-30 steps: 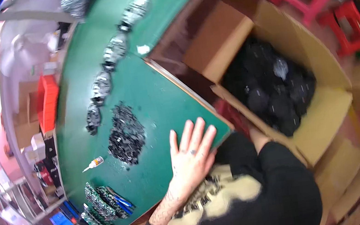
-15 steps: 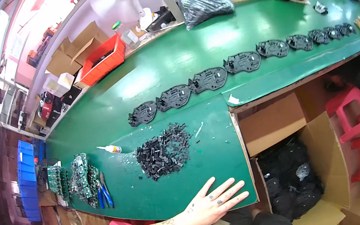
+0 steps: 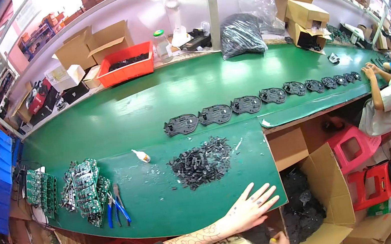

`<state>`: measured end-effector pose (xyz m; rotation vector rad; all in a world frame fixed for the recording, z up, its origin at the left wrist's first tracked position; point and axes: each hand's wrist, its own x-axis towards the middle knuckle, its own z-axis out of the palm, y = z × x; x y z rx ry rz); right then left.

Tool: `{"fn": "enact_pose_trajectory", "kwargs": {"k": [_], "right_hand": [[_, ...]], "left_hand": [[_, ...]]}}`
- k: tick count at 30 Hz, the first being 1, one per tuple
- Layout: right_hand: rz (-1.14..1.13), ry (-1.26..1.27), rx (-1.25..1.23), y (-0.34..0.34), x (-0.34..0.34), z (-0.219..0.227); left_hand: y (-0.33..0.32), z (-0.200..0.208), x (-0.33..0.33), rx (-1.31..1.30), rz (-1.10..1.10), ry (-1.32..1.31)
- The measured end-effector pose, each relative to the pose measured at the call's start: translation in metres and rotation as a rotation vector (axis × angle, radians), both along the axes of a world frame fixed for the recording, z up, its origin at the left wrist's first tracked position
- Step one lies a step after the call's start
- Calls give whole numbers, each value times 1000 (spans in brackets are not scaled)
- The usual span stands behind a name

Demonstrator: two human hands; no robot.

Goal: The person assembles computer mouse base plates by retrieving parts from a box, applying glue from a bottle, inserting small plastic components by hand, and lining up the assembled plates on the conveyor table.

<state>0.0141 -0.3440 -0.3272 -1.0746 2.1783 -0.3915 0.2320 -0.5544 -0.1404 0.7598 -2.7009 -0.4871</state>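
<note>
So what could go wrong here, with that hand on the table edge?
The left hand lies flat, fingers spread, at the near edge of the green table, close to the pile of small black plastic parts. A careless sweep might push pieces off into the open cardboard box below. The blue-handled cutters lie near the same edge and could perhaps get knocked down. The right hand, low by the box, is mostly hidden.

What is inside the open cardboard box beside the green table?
The cardboard box holds a heap of black plastic parts, some in clear bags. What lies under the heap and the box's bottom are covered. The right hand is at its near edge.
</note>
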Motion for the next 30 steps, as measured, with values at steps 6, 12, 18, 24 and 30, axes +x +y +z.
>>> {"fn": "enact_pose_trajectory", "kwargs": {"k": [6, 12, 18, 24, 30], "right_hand": [[174, 221, -69, -37, 13, 138], [230, -71, -269, -64, 10, 277], [823, 290, -674, -126, 46, 374], [1208, 716, -1129, -175, 73, 406], [1577, 229, -1715, -184, 119, 400]], "left_hand": [[4, -24, 2, 116, -212, 422], [18, -6, -15, 382, -474, 496], [8, 26, -2, 434, -279, 875], [3, 65, 35, 474, -216, 832], [-14, 55, 80, 1239, -700, 497]]}}
